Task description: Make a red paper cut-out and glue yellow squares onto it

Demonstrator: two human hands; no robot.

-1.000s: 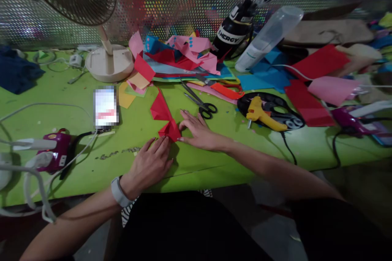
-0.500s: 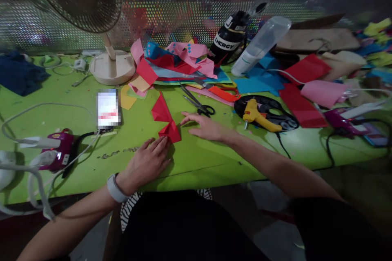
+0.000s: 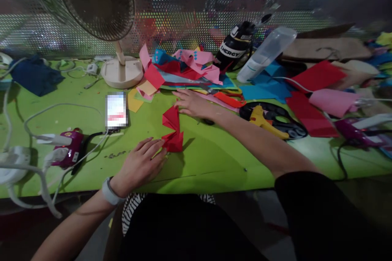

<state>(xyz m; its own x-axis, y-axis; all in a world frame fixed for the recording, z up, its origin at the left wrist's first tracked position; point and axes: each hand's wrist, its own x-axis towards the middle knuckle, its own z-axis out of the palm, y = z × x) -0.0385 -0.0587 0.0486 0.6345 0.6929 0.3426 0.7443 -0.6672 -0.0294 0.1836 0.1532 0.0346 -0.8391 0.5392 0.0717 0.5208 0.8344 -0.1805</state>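
On a bright green tabletop (image 3: pixel 214 163), near center: 1 folded, pointed red paper shape (image 3: pixel 174 142), with 2 wider sections meeting at a narrow middle. At its lower left edge, the fingertips of the palm-down left hand (image 3: pixel 139 165), open and loosely curved; cannot tell whether pressing. At its upper tip, the palm-down right hand (image 3: pixel 192 104), with fingers open and spread leftward; cannot tell whether touching. Partly hidden beneath the right arm, black-handled scissors (image 3: pixel 209 122). Farther right, a yellow plastic glue gun (image 3: pixel 263 122) on a flat black tray (image 3: pixel 278 111). Behind, heaped pink, blue and red paper (image 3: pixel 196 63).
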